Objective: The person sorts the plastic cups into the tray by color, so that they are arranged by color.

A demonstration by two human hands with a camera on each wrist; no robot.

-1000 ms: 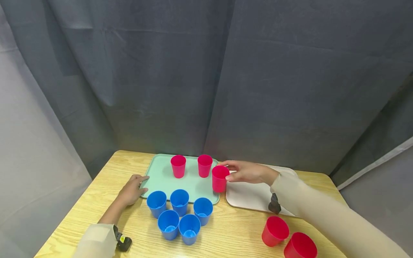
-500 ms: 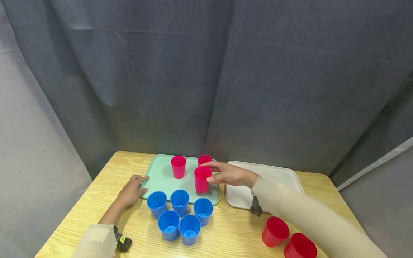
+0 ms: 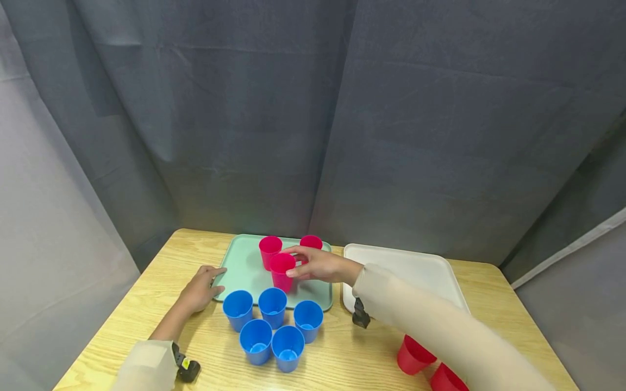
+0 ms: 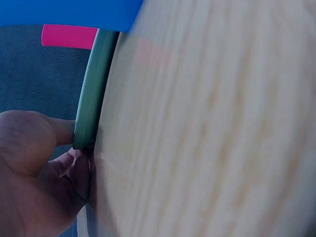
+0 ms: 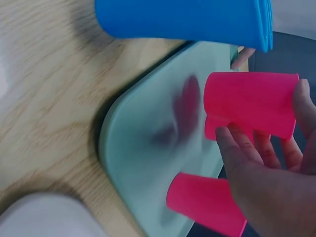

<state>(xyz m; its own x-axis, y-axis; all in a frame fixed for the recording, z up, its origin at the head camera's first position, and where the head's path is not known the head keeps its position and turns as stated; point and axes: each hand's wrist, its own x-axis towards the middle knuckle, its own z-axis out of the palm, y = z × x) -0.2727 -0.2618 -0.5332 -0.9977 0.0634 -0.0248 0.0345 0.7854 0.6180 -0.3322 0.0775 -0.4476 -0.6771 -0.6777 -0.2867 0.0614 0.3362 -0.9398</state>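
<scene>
My right hand (image 3: 315,264) holds a pinkish-red plastic cup (image 3: 281,274) upright over the green tray (image 3: 244,271), fingers and thumb round its upper part. In the right wrist view the held cup (image 5: 249,101) casts a shadow on the tray, with a gap below its base. Two more red cups stand on the tray's far part: the left one (image 3: 269,250) shows well, the right one (image 3: 311,242) is partly behind my hand. My left hand (image 3: 198,290) grips the tray's left edge; in the left wrist view its thumb and fingers (image 4: 66,160) meet the green rim.
Several blue cups (image 3: 256,341) stand clustered before the green tray, nearer the person. A white tray (image 3: 406,274) lies to the right, partly under the right sleeve. Two more red cups (image 3: 413,357) stand at the front right, partly covered by that sleeve. A grey curtain (image 3: 313,119) hangs behind the table.
My right hand has carried the red cup leftward, from the green tray's right edge to over its middle. The left hand, the trays and the other cups have stayed put.
</scene>
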